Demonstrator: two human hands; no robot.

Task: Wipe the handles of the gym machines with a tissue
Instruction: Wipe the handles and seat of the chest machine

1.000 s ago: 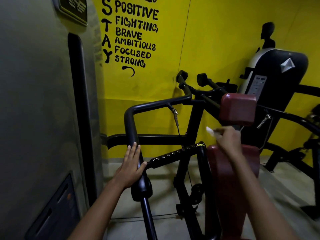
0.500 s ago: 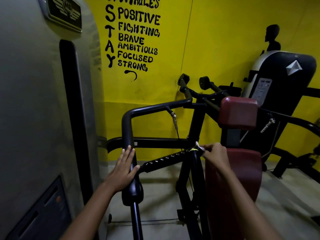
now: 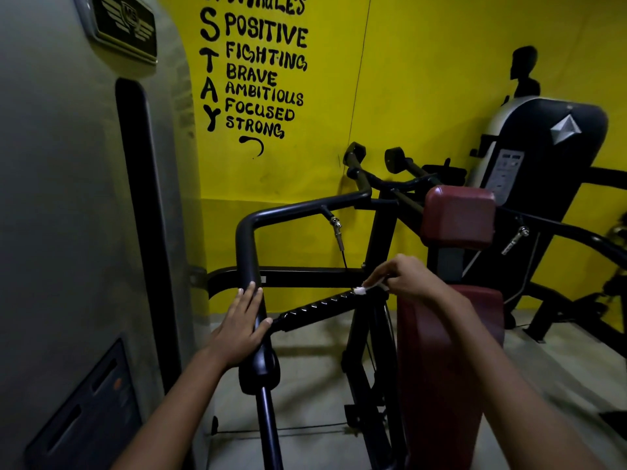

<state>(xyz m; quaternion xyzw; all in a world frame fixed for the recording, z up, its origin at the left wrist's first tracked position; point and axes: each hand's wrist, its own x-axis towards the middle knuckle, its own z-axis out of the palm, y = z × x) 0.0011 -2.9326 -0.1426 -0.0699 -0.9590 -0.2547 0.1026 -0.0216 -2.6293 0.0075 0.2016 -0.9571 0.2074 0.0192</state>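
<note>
A black gym machine stands in front of me. Its upright bent handle bar [image 3: 247,252] rises at the centre left, and my left hand [image 3: 241,327] rests flat on it with straight fingers and the thumb round the side. A ribbed black handle [image 3: 315,308] slants up to the right from there. My right hand [image 3: 403,278] pinches a small white tissue [image 3: 360,290] and presses it on the upper end of this ribbed handle.
A grey weight-stack cover [image 3: 68,232] fills the left side. Dark red pads [image 3: 458,215] of the seat stand right under my right arm. Two more handles [image 3: 354,154] stick up behind. Another black machine [image 3: 543,157] stands against the yellow wall at the right.
My right hand came down from beside the red pad to the ribbed handle, bringing the tissue onto its upper end. My left hand stayed on the upright bar.
</note>
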